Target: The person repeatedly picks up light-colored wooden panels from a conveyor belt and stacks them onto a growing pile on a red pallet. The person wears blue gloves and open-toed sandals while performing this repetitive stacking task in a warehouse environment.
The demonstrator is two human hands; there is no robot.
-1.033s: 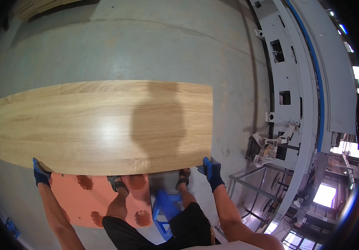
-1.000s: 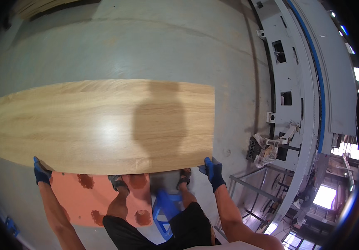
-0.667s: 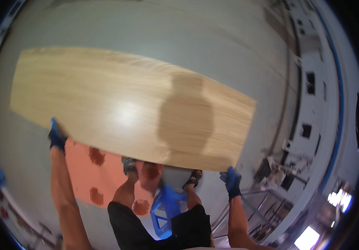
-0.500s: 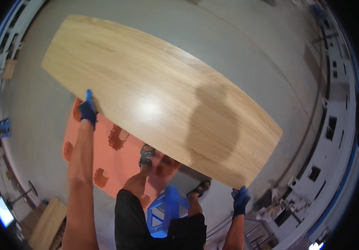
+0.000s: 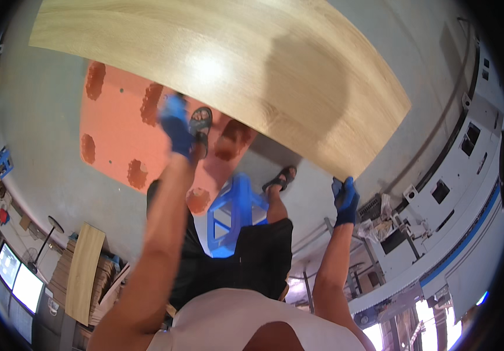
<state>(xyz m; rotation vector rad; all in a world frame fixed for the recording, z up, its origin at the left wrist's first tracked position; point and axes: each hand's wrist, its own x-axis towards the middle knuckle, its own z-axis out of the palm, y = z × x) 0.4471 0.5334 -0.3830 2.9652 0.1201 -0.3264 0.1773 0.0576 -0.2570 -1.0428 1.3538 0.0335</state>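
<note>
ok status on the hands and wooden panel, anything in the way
Right hand grips wooden panel at its near right corner. Left hand blurred by near edge, contact unclear. Possible obstacle: blue stool on near side.

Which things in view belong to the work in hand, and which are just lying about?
Apparently in use:
wood-grain panel
right grip, holding its corner
left grip, blurred near its edge

Apparently just around:
orange sheet
blue stool
lit screens
grey machine
</note>
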